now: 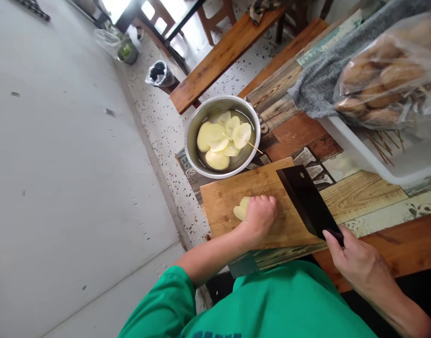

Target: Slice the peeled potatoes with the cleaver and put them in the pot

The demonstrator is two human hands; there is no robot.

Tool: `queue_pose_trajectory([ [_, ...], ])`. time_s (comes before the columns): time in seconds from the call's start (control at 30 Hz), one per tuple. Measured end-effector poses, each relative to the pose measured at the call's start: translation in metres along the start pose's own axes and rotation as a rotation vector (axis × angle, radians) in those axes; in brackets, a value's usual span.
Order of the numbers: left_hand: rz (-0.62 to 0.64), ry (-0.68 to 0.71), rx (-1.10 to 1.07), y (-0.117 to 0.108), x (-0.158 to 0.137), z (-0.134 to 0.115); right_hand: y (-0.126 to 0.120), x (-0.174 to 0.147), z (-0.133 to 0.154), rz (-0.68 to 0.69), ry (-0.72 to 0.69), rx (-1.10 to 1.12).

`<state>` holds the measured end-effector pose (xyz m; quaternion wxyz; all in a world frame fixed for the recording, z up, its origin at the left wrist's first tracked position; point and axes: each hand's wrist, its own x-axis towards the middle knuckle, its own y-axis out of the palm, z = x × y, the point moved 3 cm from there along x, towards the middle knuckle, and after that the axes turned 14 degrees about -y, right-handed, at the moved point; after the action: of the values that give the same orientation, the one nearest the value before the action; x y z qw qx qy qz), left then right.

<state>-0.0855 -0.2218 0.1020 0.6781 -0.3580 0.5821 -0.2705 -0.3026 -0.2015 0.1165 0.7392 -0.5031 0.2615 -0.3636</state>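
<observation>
The peeled potato piece [241,209] lies on the wooden cutting board [229,197], near the board's left part, and the left hand [259,217] sits on top of it with its fingers [262,201] curled down and clamped on it, so only the pale left end shows past the knuckles. The cleaver [305,199] stands to the right of that hand, its dark blade resting on the board and running from the far edge back toward the body, apart from the potato. The right hand [356,260] grips the handle at the near end, fingers wrapped shut around it. So the blade lies to the right of the held piece, with bare board between them. Beyond the board, a steel bowl [194,122] on the counter [377,197] holds water and more pale slices [218,141].
</observation>
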Motion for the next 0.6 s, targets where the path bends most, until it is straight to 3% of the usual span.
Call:
queue_pose_trajectory([
  [0.13, -0.008, 0.049, -0.018, 0.004, 0.005, -0.005, 0.006, 0.002, -0.003, -0.009, -0.019, -0.038],
  [0.3, -0.033, -0.029, -0.156, 0.0, 0.007, 0.003, 0.013, 0.009, -0.007, 0.012, -0.026, -0.034],
  [0.47, -0.129, 0.044, -0.197, 0.008, -0.012, -0.007, 0.017, 0.016, -0.012, 0.105, 0.016, -0.027],
  [0.6, -0.171, 0.072, -0.151, 0.018, -0.021, -0.024, 0.012, 0.027, -0.012, 0.249, 0.134, 0.005],
])
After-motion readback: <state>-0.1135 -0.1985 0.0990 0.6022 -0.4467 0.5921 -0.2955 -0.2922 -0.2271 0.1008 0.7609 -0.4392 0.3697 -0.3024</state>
